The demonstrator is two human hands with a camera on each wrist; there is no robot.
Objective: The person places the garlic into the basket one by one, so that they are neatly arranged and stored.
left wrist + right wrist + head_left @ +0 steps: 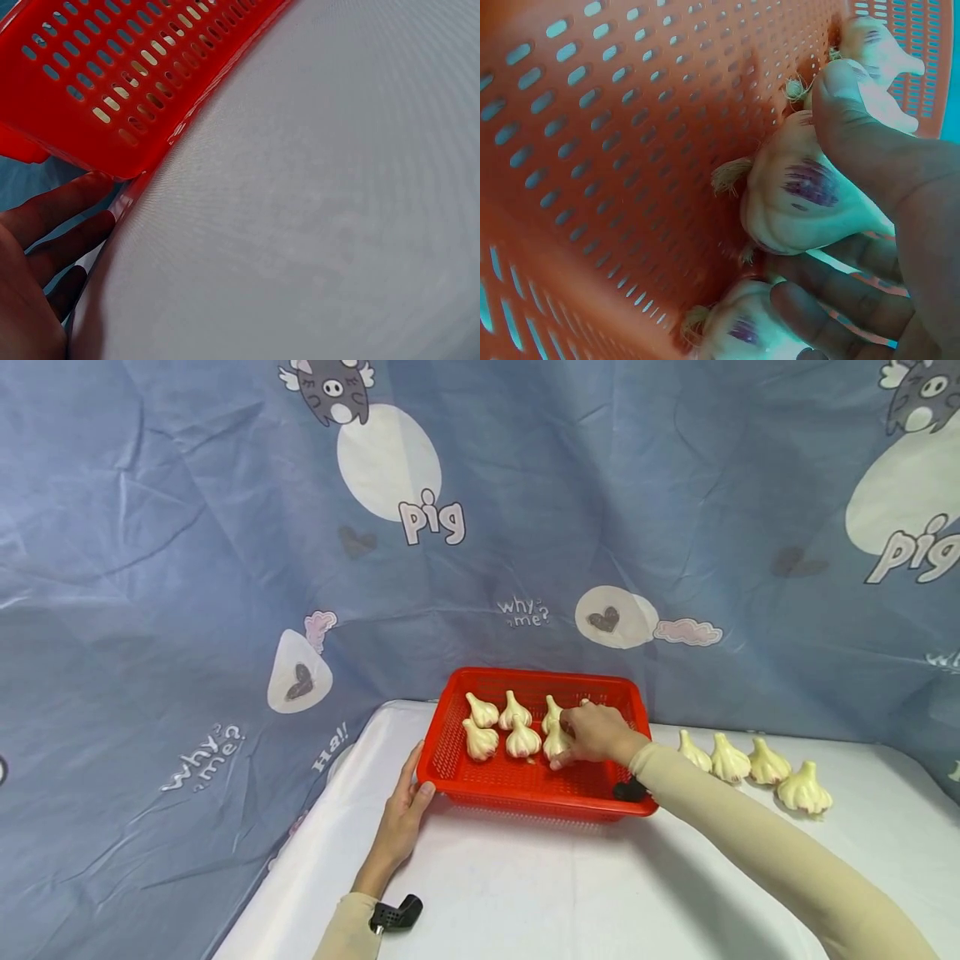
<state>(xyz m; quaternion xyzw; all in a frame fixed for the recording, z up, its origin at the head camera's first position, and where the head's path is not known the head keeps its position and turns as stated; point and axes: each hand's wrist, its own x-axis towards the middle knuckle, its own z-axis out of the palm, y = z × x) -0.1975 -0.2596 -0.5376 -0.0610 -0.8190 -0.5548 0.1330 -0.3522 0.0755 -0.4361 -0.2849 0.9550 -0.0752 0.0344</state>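
A red plastic basket (517, 789) with slotted walls stands on the table and holds several garlic bulbs (482, 741) in two rows. My right hand (597, 733) reaches down into it from the right. In the right wrist view, a pale garlic bulb (780, 199) with purple streaks lies between my thumb (847, 112) and fingers, its roots toward the basket floor. Another garlic bulb (739, 326) is close beside those fingertips. My left hand (401, 818) is at the basket's near left corner, its extended fingers (64, 202) against the outer wall.
A row of several more garlic bulbs (768, 762) lies on the white tabletop (525, 893) to the right of the basket. Behind the table hangs a blue patterned cloth (487, 568), which also runs down along the left side.
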